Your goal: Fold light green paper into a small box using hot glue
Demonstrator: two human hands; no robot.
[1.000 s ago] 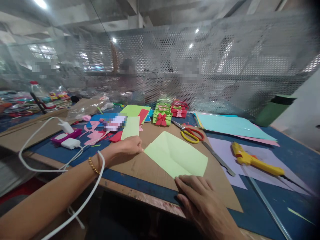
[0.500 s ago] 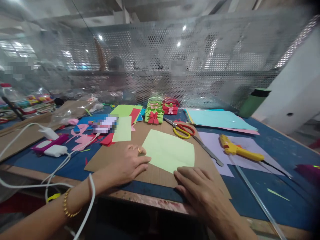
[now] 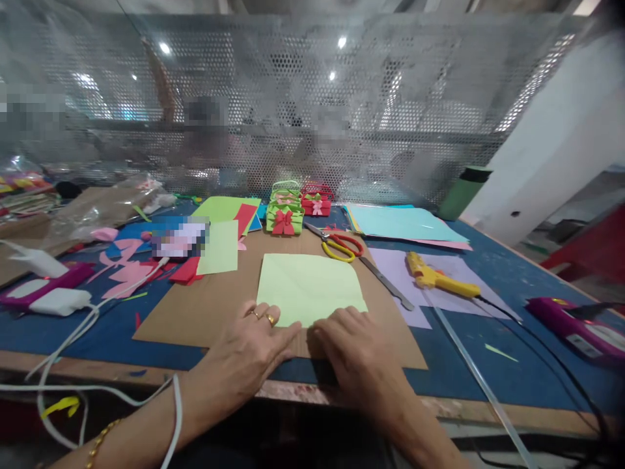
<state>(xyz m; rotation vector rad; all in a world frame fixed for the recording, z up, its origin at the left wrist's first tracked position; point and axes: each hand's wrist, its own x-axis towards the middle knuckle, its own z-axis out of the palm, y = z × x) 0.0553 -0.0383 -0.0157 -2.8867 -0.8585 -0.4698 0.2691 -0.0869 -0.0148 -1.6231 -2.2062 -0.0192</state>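
Note:
A light green sheet of paper (image 3: 312, 283) lies on the brown cardboard (image 3: 195, 319) in front of me, a faint crease across it. My left hand (image 3: 256, 339), with rings on it, is at the sheet's near left corner, its fingers curled and its thumb pointing right along the near edge. At the near right part of that edge, my right hand (image 3: 349, 348) has its fingers bent together on the paper. Both hands grip the edge; their undersides are hidden. Beyond the sheet lie scissors (image 3: 342, 247) with red and yellow handles and a grey metal blade (image 3: 388, 283).
A yellow glue gun (image 3: 442, 280) rests on purple paper (image 3: 390, 260) at right, a clear glue stick (image 3: 481, 374) near it. Small green paper bags (image 3: 283, 218) stand behind. Left are a phone (image 3: 180, 238), pink scraps (image 3: 124, 277) and white cables (image 3: 73, 339). Blue sheets (image 3: 405, 223) lie back right.
The sheet has turned so its near edge faces me. My left hand has come to its near left corner, and my right hand has shifted onto the near edge. The view has swung right.

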